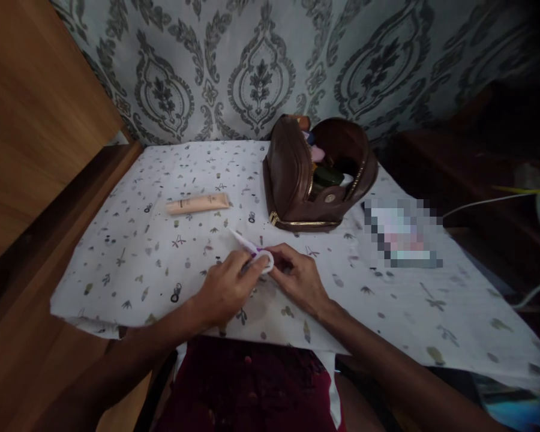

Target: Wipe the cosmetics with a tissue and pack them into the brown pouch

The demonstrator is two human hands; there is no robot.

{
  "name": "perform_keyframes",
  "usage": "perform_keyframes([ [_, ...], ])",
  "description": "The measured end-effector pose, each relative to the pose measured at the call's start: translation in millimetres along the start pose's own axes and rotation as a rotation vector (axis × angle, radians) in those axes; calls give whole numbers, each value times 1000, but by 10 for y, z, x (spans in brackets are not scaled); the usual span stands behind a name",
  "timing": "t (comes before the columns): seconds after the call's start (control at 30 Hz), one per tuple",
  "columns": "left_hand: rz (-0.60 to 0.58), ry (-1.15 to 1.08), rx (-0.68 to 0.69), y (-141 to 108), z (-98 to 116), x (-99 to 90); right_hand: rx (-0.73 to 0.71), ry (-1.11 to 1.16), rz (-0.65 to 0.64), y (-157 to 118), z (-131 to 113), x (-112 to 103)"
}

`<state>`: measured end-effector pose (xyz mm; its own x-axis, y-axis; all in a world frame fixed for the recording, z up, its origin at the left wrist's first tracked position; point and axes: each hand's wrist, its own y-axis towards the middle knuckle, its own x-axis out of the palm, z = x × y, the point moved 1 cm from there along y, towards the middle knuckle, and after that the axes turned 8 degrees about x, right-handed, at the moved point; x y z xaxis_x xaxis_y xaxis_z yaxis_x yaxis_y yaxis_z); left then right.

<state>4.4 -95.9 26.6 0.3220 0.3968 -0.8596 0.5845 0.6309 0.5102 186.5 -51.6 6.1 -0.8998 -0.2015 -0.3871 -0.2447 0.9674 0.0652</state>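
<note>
A slim white tube with purple on it (246, 243) is gripped between my hands over the near middle of the table. Its tapered end points away to the left, and its round white end (269, 257) faces me. My left hand (227, 286) wraps round the tube, the thumb pressed against that round end. The fingers of my right hand (299, 279) pinch at the right side of the same end. Print on the tube cannot be read. Beyond my left hand, a peach-coloured squeeze tube (198, 204) lies flat on the cloth.
An unzipped brown cosmetic bag (292, 174) stands at the back, several items inside. A pixelated flat object (402, 234) lies at right, near a white cable (472, 207). Patterned white cloth (130, 264) covers the table. A wooden panel (40, 120) borders the left; a patterned curtain (261, 72) hangs behind.
</note>
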Motion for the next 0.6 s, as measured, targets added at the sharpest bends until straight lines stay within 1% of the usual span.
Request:
perform_keyframes([
  [0.07,-43,28,-22,12,-18,64,17,12,7,2,2,4],
  [0.13,-104,50,-86,27,-133,85,40,16,7,3,5,10],
  [0.23,-211,76,-218,67,-360,32,66,18,-5,2,-3,13],
  [0.3,-257,72,-298,100,-472,-21,72,16,-3,1,-12,6],
  [0.4,-270,40,-362,140,-542,-50,71,-8,7,4,-16,-11],
  [0.6,-252,0,-349,205,-552,34,-44,-55,81,25,63,-15],
])
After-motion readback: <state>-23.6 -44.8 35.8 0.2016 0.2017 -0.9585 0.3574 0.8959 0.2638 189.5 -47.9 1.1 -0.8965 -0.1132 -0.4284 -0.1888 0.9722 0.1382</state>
